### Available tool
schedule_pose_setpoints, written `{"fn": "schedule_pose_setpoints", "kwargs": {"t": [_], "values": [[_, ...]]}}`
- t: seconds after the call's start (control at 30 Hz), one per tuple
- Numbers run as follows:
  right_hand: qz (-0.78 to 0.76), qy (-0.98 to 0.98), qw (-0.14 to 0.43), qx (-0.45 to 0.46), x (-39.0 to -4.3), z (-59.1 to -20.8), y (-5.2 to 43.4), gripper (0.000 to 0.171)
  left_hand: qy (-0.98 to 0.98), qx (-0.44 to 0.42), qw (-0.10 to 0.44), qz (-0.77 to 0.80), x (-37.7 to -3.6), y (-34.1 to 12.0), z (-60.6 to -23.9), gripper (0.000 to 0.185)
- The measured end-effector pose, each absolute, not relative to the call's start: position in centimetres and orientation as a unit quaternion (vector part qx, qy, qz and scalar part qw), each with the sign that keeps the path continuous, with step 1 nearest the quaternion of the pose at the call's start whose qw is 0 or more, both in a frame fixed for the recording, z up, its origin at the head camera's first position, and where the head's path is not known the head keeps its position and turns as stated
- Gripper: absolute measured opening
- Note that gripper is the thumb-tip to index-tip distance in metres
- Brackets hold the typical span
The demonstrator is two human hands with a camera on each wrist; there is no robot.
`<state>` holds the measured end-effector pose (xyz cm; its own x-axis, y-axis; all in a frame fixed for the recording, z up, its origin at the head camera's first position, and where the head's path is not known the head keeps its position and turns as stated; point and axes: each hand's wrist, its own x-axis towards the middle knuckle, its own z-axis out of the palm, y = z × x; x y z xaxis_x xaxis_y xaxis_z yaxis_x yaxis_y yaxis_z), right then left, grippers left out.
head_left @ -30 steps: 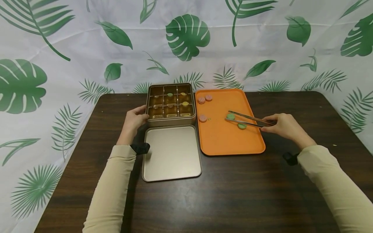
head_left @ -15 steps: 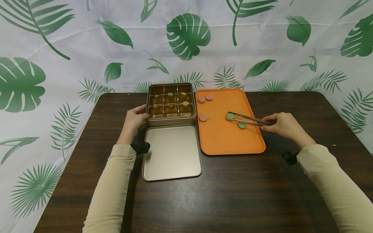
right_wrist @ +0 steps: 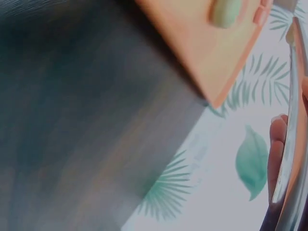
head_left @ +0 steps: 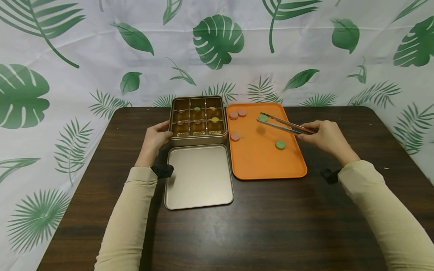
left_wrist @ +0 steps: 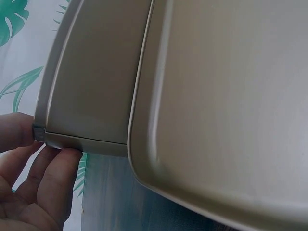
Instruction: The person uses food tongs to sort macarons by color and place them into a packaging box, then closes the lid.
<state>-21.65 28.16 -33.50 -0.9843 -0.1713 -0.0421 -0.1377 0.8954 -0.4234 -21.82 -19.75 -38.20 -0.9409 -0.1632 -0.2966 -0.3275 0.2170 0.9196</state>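
My right hand (head_left: 328,139) holds metal tongs (head_left: 286,127), their tips pinching a green macaron (head_left: 263,118) above the orange tray (head_left: 268,165). A shadow lies on the tray below that macaron. In the right wrist view the tongs (right_wrist: 290,154) run along the right edge, with fingers (right_wrist: 277,139) around them. My left hand (head_left: 155,141) grips the front left corner of the gold tin box (head_left: 199,142), thumb at the rim and fingers (left_wrist: 57,185) against its side. Inside, a brown divided insert holds a green macaron (head_left: 197,109) and a yellow one (head_left: 215,120), plus another yellowish piece (head_left: 212,108).
The tin's flat lid (head_left: 200,178) lies directly in front of the box. On the tray sit another green macaron (head_left: 280,145) and several pink macarons (head_left: 235,136) along the left side. A leaf-print cloth (head_left: 254,67) hangs behind the dark wooden table (head_left: 271,226).
The tongs have closed on the green macaron and lifted it off the tray, up and slightly left. My right hand has moved with them. The left hand stays at the box.
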Motion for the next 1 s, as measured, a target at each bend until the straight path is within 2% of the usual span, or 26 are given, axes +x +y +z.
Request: {"fn": "schedule_pose_setpoints", "kwargs": {"t": [0.17, 0.53, 1.0], "values": [[-0.228, 0.970, 0.016, -0.084, -22.0, -32.6, 26.5, 0.045, 0.779, -0.162, 0.070, 0.602, -21.8, -19.7, -38.1, 0.053], [-0.253, 0.962, 0.015, -0.098, -23.4, -32.2, 21.2, 0.041, 0.776, -0.166, 0.070, 0.604, -21.6, -19.7, -37.9, 0.052], [-0.270, 0.952, 0.044, -0.137, -24.9, -33.1, 13.7, 0.041, 0.775, -0.168, 0.067, 0.605, -21.7, -19.5, -37.9, 0.053]]}}
